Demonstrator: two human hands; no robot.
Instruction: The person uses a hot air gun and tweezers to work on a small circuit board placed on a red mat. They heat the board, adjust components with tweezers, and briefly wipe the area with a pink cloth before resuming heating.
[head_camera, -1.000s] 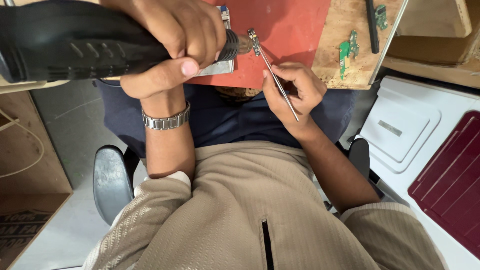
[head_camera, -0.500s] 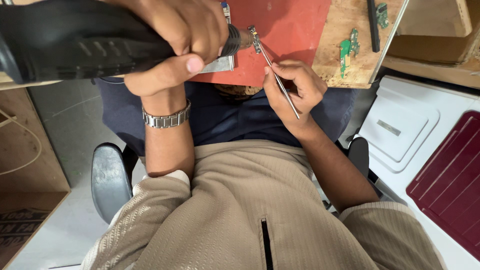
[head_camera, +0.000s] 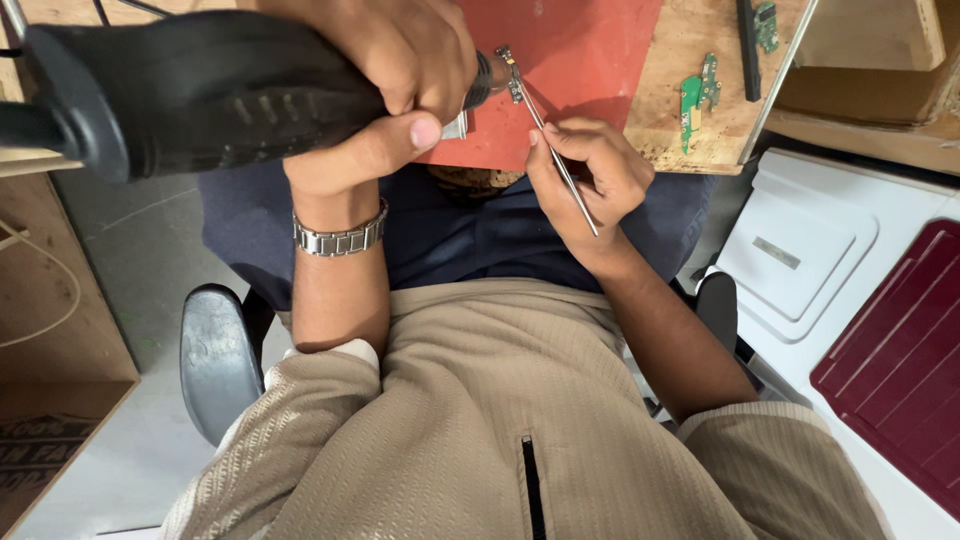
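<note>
at the near edge of the table (head_camera: 690, 150), over a red mat (head_camera: 590, 50), both hands work close together. the left hand (head_camera: 400, 90) is wrapped tight around the thick black handle of a hot-air tool (head_camera: 200, 90), fingers curled over the top and the thumb pressed underneath; the tool lies nearly level, its nozzle end pointing toward the right, and its broad rear end fills the upper left of the view. a steel-link wristwatch (head_camera: 340, 238) sits on that wrist. the right hand (head_camera: 590, 180) is closed in a pinch on a pair of thin metal tweezers (head_camera: 560, 170), thumb and forefinger squeezing the shaft near its middle, the long end slanting back over the hand. the tweezer tips grip a small circuit piece (head_camera: 512, 75), held above the mat just beside the tool's nozzle; whether the two touch cannot be told. further right on the bare wood lies a small green circuit board (head_camera: 695, 95), well apart from the hands, and a dark slim tool (head_camera: 746, 50) lies beyond it near another green board at the top edge. below the table edge are dark blue trousers and a beige ribbed top. to the right stands a white moulded lid (head_camera: 800, 250) beside a maroon case (head_camera: 900, 370).
</note>
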